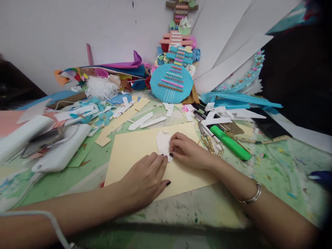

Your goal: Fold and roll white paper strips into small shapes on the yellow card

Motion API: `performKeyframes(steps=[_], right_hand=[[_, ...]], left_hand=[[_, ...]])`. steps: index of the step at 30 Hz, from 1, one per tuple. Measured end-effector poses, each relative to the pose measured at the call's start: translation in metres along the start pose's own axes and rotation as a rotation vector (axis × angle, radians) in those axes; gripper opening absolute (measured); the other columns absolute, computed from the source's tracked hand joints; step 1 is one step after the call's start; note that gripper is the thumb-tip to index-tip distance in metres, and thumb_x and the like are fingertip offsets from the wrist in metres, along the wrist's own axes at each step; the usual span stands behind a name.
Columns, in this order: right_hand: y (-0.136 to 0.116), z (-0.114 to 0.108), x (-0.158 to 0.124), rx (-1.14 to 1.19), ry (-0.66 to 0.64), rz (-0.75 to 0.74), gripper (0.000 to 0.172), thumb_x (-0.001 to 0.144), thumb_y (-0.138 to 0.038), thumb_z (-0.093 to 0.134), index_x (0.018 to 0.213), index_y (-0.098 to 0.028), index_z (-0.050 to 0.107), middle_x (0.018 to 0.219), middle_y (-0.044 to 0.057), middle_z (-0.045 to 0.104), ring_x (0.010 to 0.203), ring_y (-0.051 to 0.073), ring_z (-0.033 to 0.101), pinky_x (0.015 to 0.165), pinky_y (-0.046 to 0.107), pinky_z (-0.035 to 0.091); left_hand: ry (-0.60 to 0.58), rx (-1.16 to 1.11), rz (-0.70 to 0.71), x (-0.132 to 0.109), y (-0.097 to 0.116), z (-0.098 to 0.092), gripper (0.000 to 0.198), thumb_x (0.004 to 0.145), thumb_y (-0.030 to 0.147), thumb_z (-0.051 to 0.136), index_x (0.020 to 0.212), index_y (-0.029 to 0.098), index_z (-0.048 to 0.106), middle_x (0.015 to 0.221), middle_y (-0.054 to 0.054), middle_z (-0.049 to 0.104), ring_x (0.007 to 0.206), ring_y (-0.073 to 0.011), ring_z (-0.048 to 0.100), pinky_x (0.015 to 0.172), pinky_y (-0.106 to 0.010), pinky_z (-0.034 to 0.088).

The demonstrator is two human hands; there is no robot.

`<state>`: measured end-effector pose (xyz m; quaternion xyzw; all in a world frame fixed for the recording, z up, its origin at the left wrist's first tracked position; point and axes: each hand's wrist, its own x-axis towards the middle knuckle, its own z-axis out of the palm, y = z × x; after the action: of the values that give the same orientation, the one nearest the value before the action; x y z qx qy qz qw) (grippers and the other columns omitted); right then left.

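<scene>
A pale yellow sheet of card (132, 148) lies in front of me, with a small white paper cutout (162, 140) on it. My left hand (149, 176) rests flat on the card, fingertips at the lower edge of the cutout and thumb stretched out to the side. From the right, my right hand (185, 150) reaches in with curled fingers, thumb and index pinching at the cutout's right edge. My fingers hide part of that edge. Just beyond my right hand lie gold-handled scissors (211, 145).
A blue paper lute (171, 83) leans against the wall. A green box cutter (230, 143) and several pens lie right. Paper scraps (103, 117), a white power strip (62, 148) and a tangle of white string (102, 88) are left. A dark phone (269, 122) lies far right.
</scene>
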<state>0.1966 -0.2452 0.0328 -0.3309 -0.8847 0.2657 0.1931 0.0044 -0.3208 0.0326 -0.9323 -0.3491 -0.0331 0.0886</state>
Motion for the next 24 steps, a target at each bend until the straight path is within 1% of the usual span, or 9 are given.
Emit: performKeyframes(steps=[2,5,10,13,17,24], right_hand=[[0.0001,0.0003,0.0000,0.001,0.001,-0.004,0.009,0.078,-0.009,0.049,0.079,-0.016,0.055,0.093,0.007,0.050,0.087,0.017,0.047,0.076,0.031,0.039],[0.0003,0.0005,-0.0001,0.001,0.001,-0.009,0.010,0.077,-0.008,0.049,0.080,-0.016,0.055,0.093,0.007,0.050,0.087,0.017,0.047,0.076,0.031,0.039],[-0.0008,0.0001,0.0001,-0.007,-0.002,-0.010,0.009,0.079,-0.010,0.048,0.079,-0.016,0.054,0.092,0.007,0.050,0.086,0.017,0.047,0.075,0.030,0.039],[-0.0013,-0.0001,0.0004,-0.006,-0.003,-0.007,0.008,0.079,-0.010,0.048,0.080,-0.016,0.053,0.093,0.007,0.050,0.087,0.016,0.047,0.075,0.029,0.039],[-0.0004,0.0002,0.0005,-0.008,0.002,-0.007,0.008,0.079,-0.010,0.048,0.079,-0.016,0.053,0.093,0.007,0.050,0.087,0.016,0.047,0.076,0.029,0.040],[0.0010,0.0008,-0.0001,-0.012,0.006,-0.015,0.009,0.079,-0.010,0.049,0.081,-0.016,0.054,0.092,0.006,0.050,0.087,0.016,0.047,0.076,0.029,0.039]], left_hand=[[-0.010,-0.060,-0.023,-0.0008,0.0017,-0.0013,0.057,0.087,0.046,0.038,0.120,0.001,0.047,0.110,-0.023,0.056,0.098,-0.0318,0.049,0.084,-0.046,0.038],[-0.015,-0.105,-0.029,-0.0024,0.0025,-0.0016,0.073,0.083,0.061,0.032,0.122,0.001,0.046,0.112,-0.024,0.054,0.101,-0.0335,0.047,0.085,-0.047,0.037],[-0.011,-0.046,0.002,-0.0032,-0.0003,-0.0014,0.085,0.077,0.073,0.027,0.120,0.003,0.048,0.113,-0.023,0.054,0.099,-0.0326,0.047,0.085,-0.045,0.037],[-0.032,-0.039,0.005,-0.0023,-0.0016,-0.0028,0.090,0.075,0.076,0.024,0.119,0.002,0.049,0.110,-0.022,0.055,0.096,-0.0326,0.048,0.082,-0.045,0.038],[-0.055,-0.053,0.000,-0.0019,-0.0011,-0.0038,0.091,0.075,0.075,0.022,0.119,0.000,0.049,0.109,-0.024,0.054,0.095,-0.0343,0.048,0.078,-0.046,0.039],[-0.010,-0.056,-0.005,-0.0042,-0.0002,-0.0030,0.090,0.076,0.074,0.024,0.121,0.000,0.048,0.117,-0.025,0.052,0.101,-0.0356,0.047,0.082,-0.047,0.037]])
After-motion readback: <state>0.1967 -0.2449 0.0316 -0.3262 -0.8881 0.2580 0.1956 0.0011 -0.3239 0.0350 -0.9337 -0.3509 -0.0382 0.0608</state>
